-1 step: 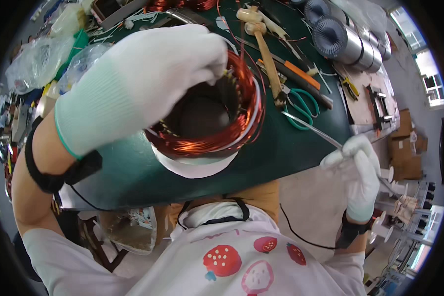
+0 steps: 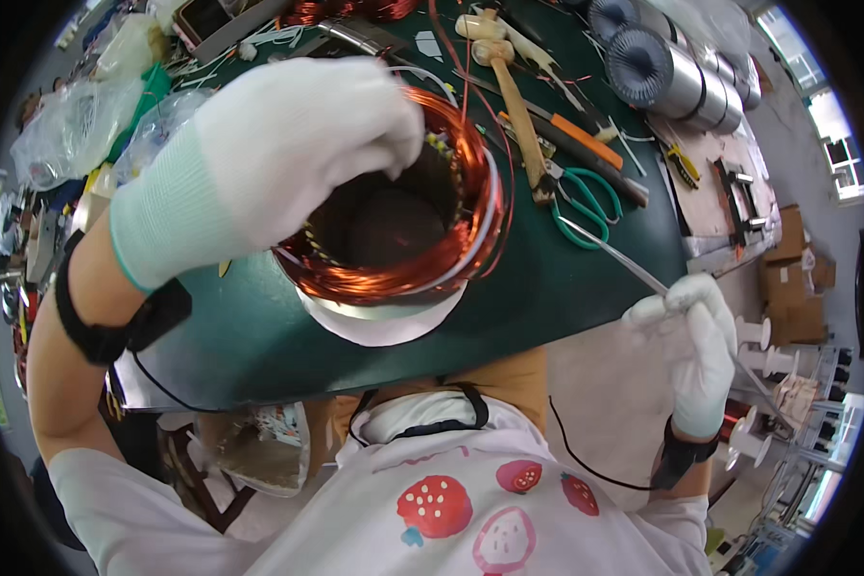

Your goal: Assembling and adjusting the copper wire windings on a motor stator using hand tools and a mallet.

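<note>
Since the earlier frame, the left hand (image 2: 307,144) has slid a little toward the left of the copper-wound ring (image 2: 394,286), its curled fingers sitting lower over the opening, and the ring itself appears shifted slightly leftward. Right of the ring, the right hand (image 2: 698,331) has hardly changed place.

The ring stands on the green bench (image 2: 547,302), with a pale, shiny curved edge (image 2: 384,324) showing at its near side. White sleeving (image 2: 492,206) runs along the ring's right flank, and a loose red lead (image 2: 511,178) loops out just beside it. The left hand's fingers are bunched at the ring's upper left rim; whether they pinch a wire or only press there, I cannot tell. The right hand is wrapped around a slim pointed metal rod (image 2: 624,262), its tip aimed toward the ring yet well apart from it, near the green-handled scissors (image 2: 586,208). A wooden mallet (image 2: 520,120) lies to the ring's upper right.

As a judgement, the rod's tip could scratch the copper's coating if brought in carelessly among the strands. The loose lead might snag on glove or rod and drag windings out of line, and one-sided pressure from the left hand could tip the ring.
</note>
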`<action>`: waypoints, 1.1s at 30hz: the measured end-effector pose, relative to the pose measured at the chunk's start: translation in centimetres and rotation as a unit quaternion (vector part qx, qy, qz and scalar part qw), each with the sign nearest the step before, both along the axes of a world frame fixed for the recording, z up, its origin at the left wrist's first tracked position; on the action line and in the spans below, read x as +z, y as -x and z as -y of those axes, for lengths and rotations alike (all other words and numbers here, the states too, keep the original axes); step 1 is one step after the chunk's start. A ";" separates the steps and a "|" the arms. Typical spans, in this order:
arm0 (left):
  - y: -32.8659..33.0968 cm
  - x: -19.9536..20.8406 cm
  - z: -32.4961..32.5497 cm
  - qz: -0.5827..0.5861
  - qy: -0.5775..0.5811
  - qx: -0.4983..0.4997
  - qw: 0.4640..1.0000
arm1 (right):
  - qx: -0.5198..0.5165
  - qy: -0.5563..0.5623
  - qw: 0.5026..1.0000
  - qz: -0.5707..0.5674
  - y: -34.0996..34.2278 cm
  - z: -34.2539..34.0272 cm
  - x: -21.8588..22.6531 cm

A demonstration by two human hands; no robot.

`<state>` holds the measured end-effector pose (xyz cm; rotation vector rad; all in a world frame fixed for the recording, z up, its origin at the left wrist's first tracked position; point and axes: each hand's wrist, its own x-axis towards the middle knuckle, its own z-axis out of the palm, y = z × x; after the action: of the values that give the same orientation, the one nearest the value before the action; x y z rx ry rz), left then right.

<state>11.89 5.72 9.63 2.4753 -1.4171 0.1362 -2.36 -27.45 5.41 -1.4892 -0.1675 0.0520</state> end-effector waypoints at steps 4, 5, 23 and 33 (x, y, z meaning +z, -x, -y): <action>0.1 -1.4 -1.8 -0.012 0.059 -0.025 0.998 | -0.065 0.062 0.996 0.003 4.6 1.4 -2.9; 0.5 -1.9 -2.0 -0.035 0.071 -0.008 0.997 | -0.069 0.067 0.995 0.012 5.1 1.2 -3.3; 4.2 -1.9 -0.4 -0.227 0.082 0.177 0.954 | 0.096 -0.033 0.993 0.051 3.4 -4.1 -4.9; 1.9 -0.8 -1.5 -0.157 -0.103 0.123 0.975 | 0.024 -0.060 0.998 0.016 1.3 -5.1 -4.7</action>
<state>10.01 7.20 8.79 2.6821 -1.0387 -0.3553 -3.66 -22.38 0.73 -1.3672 -0.2283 0.0559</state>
